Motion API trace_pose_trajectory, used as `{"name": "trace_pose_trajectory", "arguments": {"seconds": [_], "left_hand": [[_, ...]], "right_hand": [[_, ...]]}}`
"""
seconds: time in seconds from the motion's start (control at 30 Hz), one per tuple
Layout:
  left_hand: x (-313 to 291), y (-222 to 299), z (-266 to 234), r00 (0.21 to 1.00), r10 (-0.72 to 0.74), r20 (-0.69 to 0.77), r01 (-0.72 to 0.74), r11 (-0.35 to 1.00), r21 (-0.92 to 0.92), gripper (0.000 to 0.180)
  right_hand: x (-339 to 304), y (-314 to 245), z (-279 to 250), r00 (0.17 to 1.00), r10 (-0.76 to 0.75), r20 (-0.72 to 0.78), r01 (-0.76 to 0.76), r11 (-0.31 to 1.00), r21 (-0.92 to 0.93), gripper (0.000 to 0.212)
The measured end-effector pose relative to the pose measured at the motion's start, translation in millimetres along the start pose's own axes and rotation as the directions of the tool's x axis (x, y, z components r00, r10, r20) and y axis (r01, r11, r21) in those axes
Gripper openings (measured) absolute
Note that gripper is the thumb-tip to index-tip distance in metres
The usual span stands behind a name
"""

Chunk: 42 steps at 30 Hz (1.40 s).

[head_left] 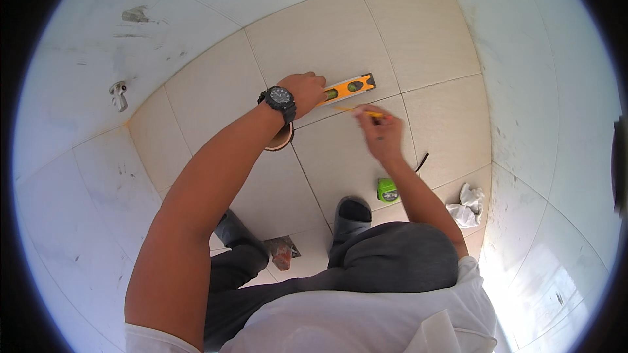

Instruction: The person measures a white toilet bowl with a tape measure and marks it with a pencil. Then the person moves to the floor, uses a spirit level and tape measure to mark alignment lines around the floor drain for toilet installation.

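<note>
Here, the left hand (304, 93) grips an orange spirit level (354, 87) on floor tiles (307, 26), hiding its left end; its long axis slants away rightward. The right hand (381, 136) pinches a left-pointing yellow pencil (377, 115), beyond a green tape measure (387, 190).

Text: none legible | green tape measure (387, 190) — print too small | black wristwatch (280, 96) — dial unreadable

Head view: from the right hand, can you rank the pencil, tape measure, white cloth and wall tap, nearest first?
1. Yellow pencil, in the right hand.
2. Green tape measure, just below.
3. Crumpled white cloth, lower right.
4. Wall tap, far left.
</note>
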<state>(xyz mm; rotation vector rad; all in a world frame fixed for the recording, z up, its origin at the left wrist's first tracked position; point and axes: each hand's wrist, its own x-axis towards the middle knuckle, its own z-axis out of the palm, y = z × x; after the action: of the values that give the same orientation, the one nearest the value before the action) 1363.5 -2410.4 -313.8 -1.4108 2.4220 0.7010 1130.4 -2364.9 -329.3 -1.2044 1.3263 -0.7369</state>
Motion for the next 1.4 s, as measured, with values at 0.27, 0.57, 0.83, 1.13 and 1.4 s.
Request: {"name": "trace_pose_trajectory", "arguments": {"seconds": [0.27,0.57,0.83,1.13,1.4], "left_hand": [[-2.0,2.2,0.3,0.997,-0.069,-0.025,0.068,0.996,-0.051,0.029],[-0.6,4.4,0.6,0.997,-0.072,-0.035,0.070,0.996,-0.056,0.030],[-1.7,4.2,0.2,0.997,0.012,-0.077,-0.011,1.000,0.012,0.026],[8.9,-4.2,29.9,0.993,0.106,-0.047,-0.093,0.970,0.225,0.021],[65.6,28.8,50.3,0.942,-0.331,0.064,0.335,0.940,-0.066,0.034]], "right_hand": [[12.4,3.6,3.0,0.999,0.000,-0.051,-0.003,0.998,-0.063,0.021],[8.6,-9.7,-13.5,0.987,-0.090,-0.135,0.074,0.990,-0.121,0.019],[24.7,-24.3,-33.6,0.962,-0.108,-0.249,0.041,0.965,-0.257,0.021],[22.7,27.6,-80.5,0.927,-0.274,-0.257,0.107,0.847,-0.521,0.027],[35.1,30.2,-89.9,0.979,-0.047,-0.200,-0.006,0.966,-0.259,0.046]]}}
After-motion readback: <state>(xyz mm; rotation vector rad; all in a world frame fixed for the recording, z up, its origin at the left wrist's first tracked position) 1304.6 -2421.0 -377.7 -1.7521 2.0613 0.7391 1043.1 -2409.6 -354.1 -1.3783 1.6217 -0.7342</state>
